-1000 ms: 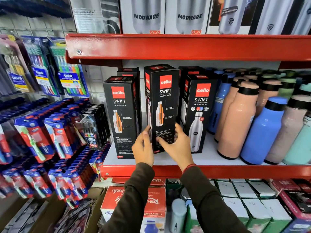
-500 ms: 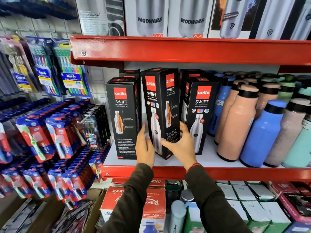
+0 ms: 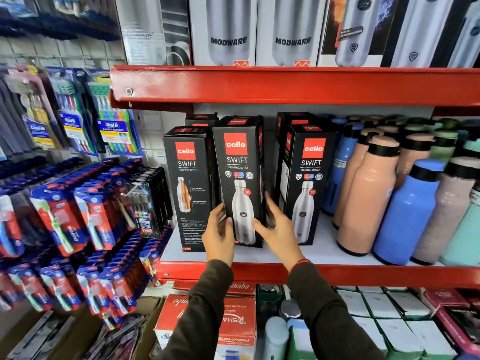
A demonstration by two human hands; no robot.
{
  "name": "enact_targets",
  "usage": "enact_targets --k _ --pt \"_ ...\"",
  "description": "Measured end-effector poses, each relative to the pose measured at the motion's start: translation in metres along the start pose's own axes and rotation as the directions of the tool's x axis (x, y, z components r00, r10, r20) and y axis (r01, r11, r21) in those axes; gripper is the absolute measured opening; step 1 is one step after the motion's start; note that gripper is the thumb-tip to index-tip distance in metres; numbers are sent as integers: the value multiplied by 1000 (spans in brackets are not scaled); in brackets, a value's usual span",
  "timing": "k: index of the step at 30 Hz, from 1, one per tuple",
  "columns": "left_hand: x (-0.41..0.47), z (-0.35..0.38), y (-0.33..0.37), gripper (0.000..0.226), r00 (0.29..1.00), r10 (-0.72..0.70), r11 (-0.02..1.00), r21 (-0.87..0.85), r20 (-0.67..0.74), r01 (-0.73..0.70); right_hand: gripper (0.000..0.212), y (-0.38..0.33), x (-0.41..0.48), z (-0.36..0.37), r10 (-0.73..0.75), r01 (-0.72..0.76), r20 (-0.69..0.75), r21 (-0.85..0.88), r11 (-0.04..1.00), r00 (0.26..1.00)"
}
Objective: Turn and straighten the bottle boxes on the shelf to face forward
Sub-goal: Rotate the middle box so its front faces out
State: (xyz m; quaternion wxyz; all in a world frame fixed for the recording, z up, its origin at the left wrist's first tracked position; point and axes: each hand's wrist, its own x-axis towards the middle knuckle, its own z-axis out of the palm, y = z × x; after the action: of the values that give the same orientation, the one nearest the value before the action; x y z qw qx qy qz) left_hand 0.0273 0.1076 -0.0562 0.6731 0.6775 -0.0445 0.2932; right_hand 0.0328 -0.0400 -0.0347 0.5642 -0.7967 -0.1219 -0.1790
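Both hands on middle box (image 3: 240,178), front face out.
Left hand (image 3: 218,233) and right hand (image 3: 278,229) hold its lower sides, fingers (image 3: 268,203) wrapped on it. It stands on the shelf (image 3: 324,253) between left box (image 3: 191,185), touching, and right box (image 3: 307,183), apart. Loose bottles (image 3: 368,196) crowd right; toothbrush packs (image 3: 85,216) hang left.

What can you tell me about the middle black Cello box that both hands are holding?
The middle box is tall black cardboard with a red Cello logo, the word SWIFT and a silver bottle picture. It stands upright on the white shelf, front panel facing forward. The left hand and right hand grip its lower sides.
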Motion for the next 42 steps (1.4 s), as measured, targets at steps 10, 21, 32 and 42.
enact_targets --k 10,21,32,42 --pt "1 11 -2 40 999 33 998 58 -19 -32 61 3 4 4 -4 2 -14 -141 990 1000" --pt "1 19 -7 45 1000 7 999 44 -12 -6 63 9 0 8 9 -21 -64 -178 984 998" --pt "-8 19 -5 47 999 40 992 116 18 -41 43 14 -17 18 20 -44 -295 -77 996 955" --pt "-20 -6 9 39 973 220 974 77 -64 -215 20 -8 -36 32 -200 220 -391 5 976 898"
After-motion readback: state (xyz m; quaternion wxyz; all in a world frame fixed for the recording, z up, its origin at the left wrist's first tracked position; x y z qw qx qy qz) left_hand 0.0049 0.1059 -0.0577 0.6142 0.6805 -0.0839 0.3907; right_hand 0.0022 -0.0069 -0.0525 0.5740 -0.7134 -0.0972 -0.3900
